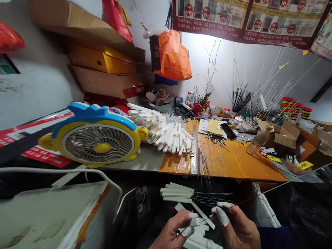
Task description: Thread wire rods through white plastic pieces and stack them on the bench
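Note:
Near the bottom centre, my left hand (178, 226) has taped thumb and fingertips closed around a white foam strip with a thin wire coming out of it. To its right, my right hand (233, 221), also with white-wrapped fingertips, pinches a thin dark wire that runs up to the right. Several white foam strips (177, 193) with wires pointing right lie just beyond my hands. More loose strips (199, 238) lie below and between the hands. On the table rests a large pile of white strips (166, 133) with wires.
A blue and yellow fan (101, 145) stands left of the pile. The orange table (233, 159) bears loose wires, a phone (228, 131) and a plastic bottle (258, 140). Cardboard boxes (286, 135) sit at the right. A white cable (114, 183) crosses the lower left.

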### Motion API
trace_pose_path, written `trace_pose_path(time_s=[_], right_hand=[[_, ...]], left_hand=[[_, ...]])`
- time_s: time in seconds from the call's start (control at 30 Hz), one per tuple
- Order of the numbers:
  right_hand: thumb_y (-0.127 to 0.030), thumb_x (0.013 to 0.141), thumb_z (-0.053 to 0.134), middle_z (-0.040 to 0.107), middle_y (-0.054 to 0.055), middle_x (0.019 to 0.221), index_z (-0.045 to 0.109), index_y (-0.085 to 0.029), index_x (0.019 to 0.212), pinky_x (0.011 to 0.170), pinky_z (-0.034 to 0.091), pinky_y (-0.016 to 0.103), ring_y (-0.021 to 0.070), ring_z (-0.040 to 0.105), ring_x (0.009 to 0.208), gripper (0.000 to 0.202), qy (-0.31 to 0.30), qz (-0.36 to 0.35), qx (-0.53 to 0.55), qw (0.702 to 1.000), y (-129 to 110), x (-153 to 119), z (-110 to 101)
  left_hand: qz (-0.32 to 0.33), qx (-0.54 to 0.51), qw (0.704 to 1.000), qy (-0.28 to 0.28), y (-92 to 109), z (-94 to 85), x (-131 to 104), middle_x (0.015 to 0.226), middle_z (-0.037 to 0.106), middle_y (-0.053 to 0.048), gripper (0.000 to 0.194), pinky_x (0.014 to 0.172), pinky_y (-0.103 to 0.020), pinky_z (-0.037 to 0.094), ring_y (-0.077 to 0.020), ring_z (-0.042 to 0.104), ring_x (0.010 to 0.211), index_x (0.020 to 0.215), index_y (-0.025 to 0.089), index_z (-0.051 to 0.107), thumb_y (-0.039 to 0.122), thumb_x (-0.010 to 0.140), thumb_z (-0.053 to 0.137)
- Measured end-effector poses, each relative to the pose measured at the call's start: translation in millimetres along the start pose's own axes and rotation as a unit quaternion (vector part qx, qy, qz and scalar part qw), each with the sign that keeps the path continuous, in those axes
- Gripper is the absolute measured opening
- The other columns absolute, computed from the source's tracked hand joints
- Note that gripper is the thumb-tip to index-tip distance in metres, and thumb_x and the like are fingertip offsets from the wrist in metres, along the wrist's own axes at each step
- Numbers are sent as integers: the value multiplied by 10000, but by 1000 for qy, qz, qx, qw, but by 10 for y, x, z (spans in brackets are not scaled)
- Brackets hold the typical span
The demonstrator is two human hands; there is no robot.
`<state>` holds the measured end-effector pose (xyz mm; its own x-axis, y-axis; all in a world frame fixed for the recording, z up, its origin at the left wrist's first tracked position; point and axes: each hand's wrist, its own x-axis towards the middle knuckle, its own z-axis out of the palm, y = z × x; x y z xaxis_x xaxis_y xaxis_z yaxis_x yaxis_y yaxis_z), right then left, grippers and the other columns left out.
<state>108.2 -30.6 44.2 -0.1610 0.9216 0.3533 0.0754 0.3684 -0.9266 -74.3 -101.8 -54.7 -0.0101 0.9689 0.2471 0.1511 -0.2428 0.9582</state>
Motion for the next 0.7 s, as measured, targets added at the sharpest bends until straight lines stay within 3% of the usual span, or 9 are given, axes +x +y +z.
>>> trace_pose_path(time_s=[0.37,0.5,0.7], right_hand=[[-502,853,747,789,-22,624,783,-276,856,556,578,155,150,714,511,230,-4,-30,-27,999,6,3,2],[-521,846,741,764,-31,571,779,-285,787,485,545,157,139,663,442,247,-1,-61,-52,997,-38,17,-12],[-576,828,743,758,-28,552,788,-290,796,420,516,163,141,634,402,291,15,-49,-47,998,-39,2,3]], left_hand=[[-6,2,1000,-17,25,-2,0,975,657,-64,390,805,-249,471,-192,605,876,1123,227,706,541,1038,493],[3,0,1000,-23,45,-7,3,987,659,-68,389,816,-254,473,-196,609,888,1128,227,698,540,1040,485],[-1,11,1000,-27,27,-1,6,968,657,-70,405,806,-262,466,-196,597,870,1106,218,690,552,1039,471]])
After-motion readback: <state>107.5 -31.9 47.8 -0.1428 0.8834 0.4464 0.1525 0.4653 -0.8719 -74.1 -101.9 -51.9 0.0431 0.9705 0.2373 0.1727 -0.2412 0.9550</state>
